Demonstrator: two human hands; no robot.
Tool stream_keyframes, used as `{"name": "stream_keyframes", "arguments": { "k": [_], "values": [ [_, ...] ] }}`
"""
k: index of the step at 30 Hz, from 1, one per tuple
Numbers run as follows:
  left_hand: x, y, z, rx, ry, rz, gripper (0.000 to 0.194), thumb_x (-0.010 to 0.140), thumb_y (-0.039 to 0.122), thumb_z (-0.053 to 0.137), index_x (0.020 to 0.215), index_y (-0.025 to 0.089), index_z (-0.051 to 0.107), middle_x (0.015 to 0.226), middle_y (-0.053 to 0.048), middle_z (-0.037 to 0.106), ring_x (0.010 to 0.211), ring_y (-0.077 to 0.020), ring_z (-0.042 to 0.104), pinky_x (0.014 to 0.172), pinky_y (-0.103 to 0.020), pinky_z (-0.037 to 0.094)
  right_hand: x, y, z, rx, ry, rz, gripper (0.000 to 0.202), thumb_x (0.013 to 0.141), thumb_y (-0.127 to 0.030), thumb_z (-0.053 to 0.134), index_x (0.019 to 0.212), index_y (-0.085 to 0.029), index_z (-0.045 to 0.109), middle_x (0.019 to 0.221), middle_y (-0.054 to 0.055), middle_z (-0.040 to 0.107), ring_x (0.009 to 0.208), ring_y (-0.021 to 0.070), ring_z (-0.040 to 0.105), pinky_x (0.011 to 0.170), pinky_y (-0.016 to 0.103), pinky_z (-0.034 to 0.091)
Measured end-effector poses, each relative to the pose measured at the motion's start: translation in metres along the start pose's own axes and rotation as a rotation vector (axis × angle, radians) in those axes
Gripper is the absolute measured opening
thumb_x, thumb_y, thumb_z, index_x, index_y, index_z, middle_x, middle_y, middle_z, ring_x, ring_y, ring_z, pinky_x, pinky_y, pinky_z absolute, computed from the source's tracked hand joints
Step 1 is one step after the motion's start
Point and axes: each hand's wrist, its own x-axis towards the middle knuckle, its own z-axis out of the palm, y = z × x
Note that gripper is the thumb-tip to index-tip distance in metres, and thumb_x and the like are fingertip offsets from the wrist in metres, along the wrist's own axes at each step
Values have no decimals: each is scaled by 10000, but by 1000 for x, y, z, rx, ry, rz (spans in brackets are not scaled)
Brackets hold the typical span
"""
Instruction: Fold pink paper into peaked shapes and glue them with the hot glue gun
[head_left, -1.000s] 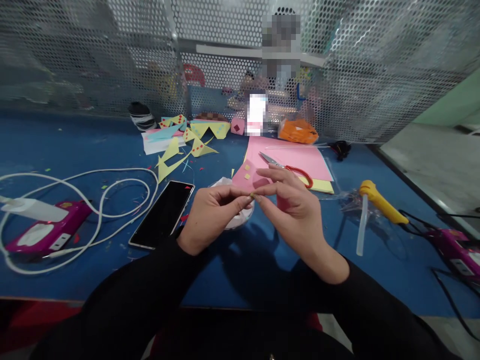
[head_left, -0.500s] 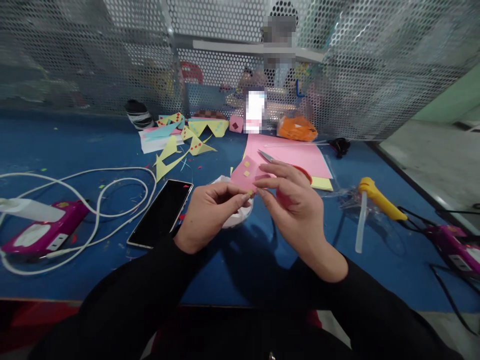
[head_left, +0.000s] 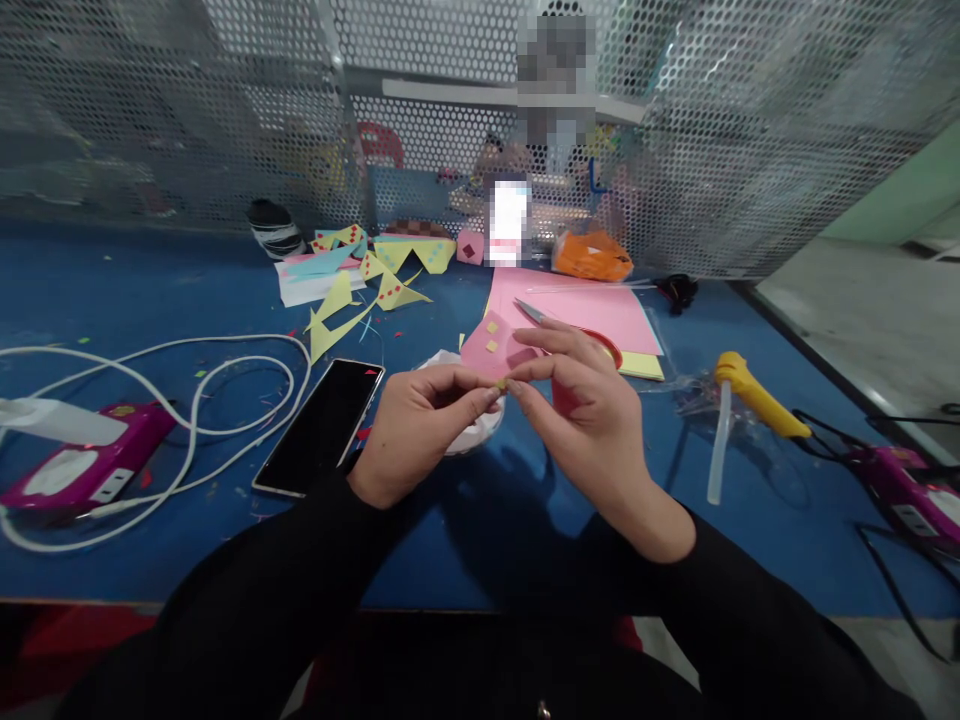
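My left hand [head_left: 416, 428] pinches the lower edge of a small pink paper piece [head_left: 478, 355] between thumb and forefinger. Yellow paper squares [head_left: 492, 328] are stuck on its face. At the same edge, the thumb and forefinger of my right hand [head_left: 596, 425] close on a small yellow square [head_left: 502, 384], its other fingers held loosely out. The fingertips of both hands nearly meet there. Beneath them is a white round thing [head_left: 474, 437], partly covered by my left hand. Behind my right hand lie scissors [head_left: 529, 310] with red handles, partly hidden.
Pink and yellow paper sheets [head_left: 592, 308] lie ahead, by an orange packet [head_left: 592, 256]. Cut yellow paper pieces [head_left: 330, 315] are scattered at left, beyond a phone [head_left: 319, 428]. White cable loops from a purple power strip [head_left: 94, 450]. A yellow glue gun [head_left: 761, 398] rests at right.
My right thumb and forefinger have come together at the yellow square on the paper's lower edge, moving slightly left. My left hand keeps its pinch almost unmoved.
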Motion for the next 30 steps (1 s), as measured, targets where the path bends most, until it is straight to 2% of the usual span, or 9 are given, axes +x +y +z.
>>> {"name": "stream_keyframes", "arguments": {
  "k": [13,20,22,24,26,28,30],
  "values": [
    [-1,-1,0,0,-9,23,141,765,306,789,808,172,782,753,-32,770,709,-153,697,637,-228,537,-1,-2,1,46,-13,32,80,865,-185,627,826,-244,667,1218,58,710,1276,237,572,1094,500,414],
    [-2,3,2,83,-17,19,140,748,304,788,764,166,778,766,-49,777,699,-171,690,651,-261,530,13,5,-17,262,-74,316,65,820,-214,655,784,-224,709,1165,56,735,1222,249,621,1083,475,424],
    [-2,3,2,118,-24,29,128,748,295,788,759,168,779,767,-49,777,692,-168,682,642,-259,519,15,8,-20,308,-110,389,61,802,-242,674,760,-214,707,1051,50,752,1102,234,672,980,416,494],
    [-3,3,2,145,-42,35,129,758,295,782,760,165,778,756,-47,772,673,-159,670,623,-253,504,16,10,-21,343,-160,462,80,800,-270,676,772,-202,705,896,30,734,790,169,692,720,320,540],
    [-4,2,1,152,-59,40,140,776,299,766,760,161,768,750,-47,764,666,-150,661,613,-246,495,16,9,-21,357,-191,506,97,803,-279,669,796,-189,702,795,3,688,545,94,569,510,257,450],
    [-4,2,0,137,-61,48,167,798,312,748,735,157,745,741,-46,754,669,-141,658,617,-235,496,16,7,-21,343,-188,502,100,811,-268,656,803,-179,701,770,-6,663,502,69,506,475,242,402],
    [-3,1,-1,102,-40,50,212,812,325,739,687,159,696,728,-38,741,672,-131,660,624,-222,505,16,6,-21,308,-169,471,92,813,-247,649,788,-176,701,777,0,662,565,80,535,529,243,423]
  ]
}}
